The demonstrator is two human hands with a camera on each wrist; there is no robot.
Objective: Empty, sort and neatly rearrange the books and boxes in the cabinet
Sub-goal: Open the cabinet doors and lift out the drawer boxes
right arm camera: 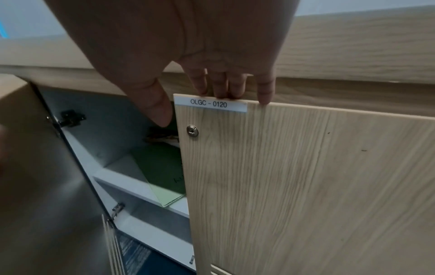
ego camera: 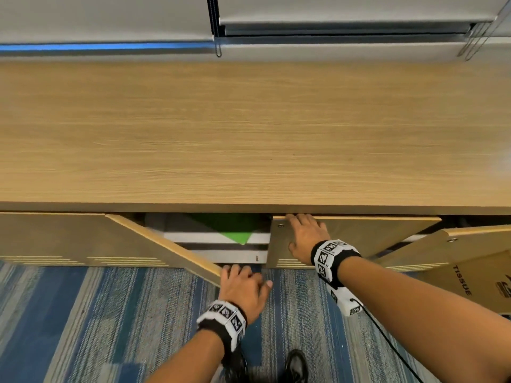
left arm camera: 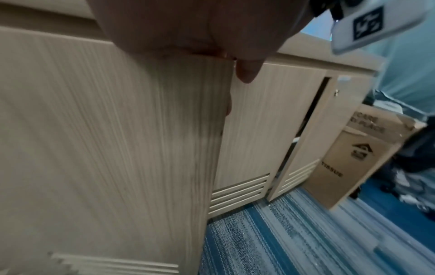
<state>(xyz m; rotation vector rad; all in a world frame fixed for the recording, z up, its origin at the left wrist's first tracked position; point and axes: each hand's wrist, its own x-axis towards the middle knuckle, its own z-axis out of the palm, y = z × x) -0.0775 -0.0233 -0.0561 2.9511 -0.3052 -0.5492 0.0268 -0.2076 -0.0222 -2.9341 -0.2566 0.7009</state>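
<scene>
The cabinet (ego camera: 249, 134), a long low unit with a pale wood top, runs across the middle of the head view, and its two centre doors stand partly open. Through the gap, at centre frame, white shelves (ego camera: 221, 239) show with a green book or folder (ego camera: 235, 228) lying flat on the upper one, a corner jutting over the shelf edge; the right wrist view shows the same green cover (right arm camera: 162, 173) at centre left, though it is too dim to tell book from folder. The left hand (ego camera: 243, 286), low and centre in the head view, has its fingers curled round the free edge of the left door (ego camera: 166, 244), which swings out toward the carpet (ego camera: 110, 313). The right hand (ego camera: 307, 236), just right of centre, grips the top corner of the right door (ego camera: 359, 239), fingers hooked over its upper edge and the thumb behind the door's side edge. In the right wrist view that door carries a white label (right arm camera: 212, 103) reading OLGC - 0120 and a small round lock (right arm camera: 192, 130) below it. At the right edge of the head view another door hangs ajar, and beside it stands a brown cardboard box (ego camera: 475, 283) printed TISSUE. A black shoe (ego camera: 297, 366) shows at the bottom centre.
</scene>
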